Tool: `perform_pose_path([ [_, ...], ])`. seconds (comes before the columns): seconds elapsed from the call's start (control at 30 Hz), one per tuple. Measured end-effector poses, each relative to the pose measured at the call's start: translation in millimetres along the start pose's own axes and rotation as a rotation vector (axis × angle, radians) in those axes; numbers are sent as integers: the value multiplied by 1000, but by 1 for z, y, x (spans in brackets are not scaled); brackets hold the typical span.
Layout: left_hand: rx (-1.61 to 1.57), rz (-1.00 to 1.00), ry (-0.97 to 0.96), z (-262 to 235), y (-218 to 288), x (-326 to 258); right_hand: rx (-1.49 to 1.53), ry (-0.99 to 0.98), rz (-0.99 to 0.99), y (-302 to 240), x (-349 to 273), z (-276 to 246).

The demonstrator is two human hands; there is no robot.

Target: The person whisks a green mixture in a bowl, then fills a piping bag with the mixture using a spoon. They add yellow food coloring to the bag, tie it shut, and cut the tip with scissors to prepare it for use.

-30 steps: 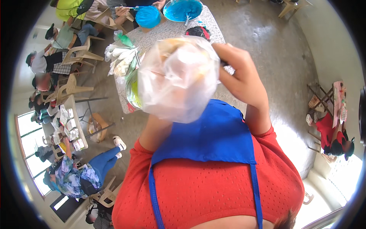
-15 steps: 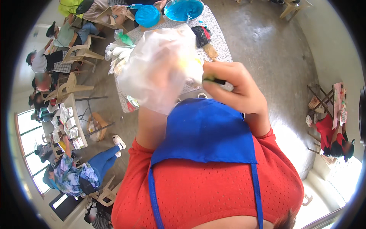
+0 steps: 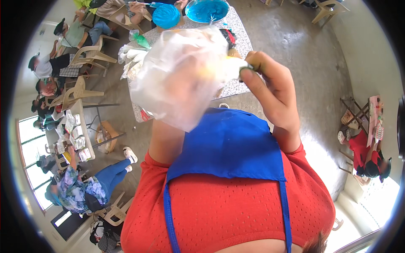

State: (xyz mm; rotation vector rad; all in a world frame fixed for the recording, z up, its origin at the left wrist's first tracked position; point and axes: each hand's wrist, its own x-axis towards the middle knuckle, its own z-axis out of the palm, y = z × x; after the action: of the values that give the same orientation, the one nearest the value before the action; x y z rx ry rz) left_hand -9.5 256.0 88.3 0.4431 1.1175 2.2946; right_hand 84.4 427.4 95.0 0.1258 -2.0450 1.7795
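A translucent plastic piping bag [image 3: 162,90] billows out over my left hand [image 3: 187,78], which shows only hazily through the film, closed around the bag. Something yellow glows faintly through the plastic beside that hand. The bag narrows to a white end on the right. There my right hand [image 3: 273,86] pinches the narrow end between thumb and forefinger. A small dark greenish thing shows at those fingertips, too little of it to name.
Beyond my hands stands a speckled table [image 3: 242,38] with a bowl of blue cream [image 3: 207,10], a blue-coated round cake [image 3: 166,17] and several filled white bags [image 3: 134,59]. A co-worker's hand [image 3: 137,7] is near the cake. Chairs [image 3: 93,55] and people line the left.
My right hand has shifted right and opened from a curled grip into a fingertip pinch on the bag's end. The bag has swung slightly right, with its narrow end now drawn out.
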Motion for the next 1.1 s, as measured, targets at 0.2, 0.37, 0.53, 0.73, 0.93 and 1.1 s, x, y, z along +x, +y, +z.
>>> perform_pose_path([
  [0.2, 300, 82, -13, 3, -13, -3, -97, -106, -152, -6, 1, 12],
  [0.37, 347, 95, -20, 2, -19, 0, -275, -112, -165, -3, 5, 4],
  [0.53, 410, 132, 23, 8, -36, -1, -186, -36, 29, 4, -2, 0],
  [0.73, 391, 82, 63, 4, -50, -11, -187, -187, -9, 8, -25, 14],
  [0.93, 355, 24, 134, -5, -60, -30, -288, -353, 149, 15, -43, 17],
  [1.1, 292, -4, 241, -11, -68, -46, 33, -124, 446, 34, -39, 29],
])
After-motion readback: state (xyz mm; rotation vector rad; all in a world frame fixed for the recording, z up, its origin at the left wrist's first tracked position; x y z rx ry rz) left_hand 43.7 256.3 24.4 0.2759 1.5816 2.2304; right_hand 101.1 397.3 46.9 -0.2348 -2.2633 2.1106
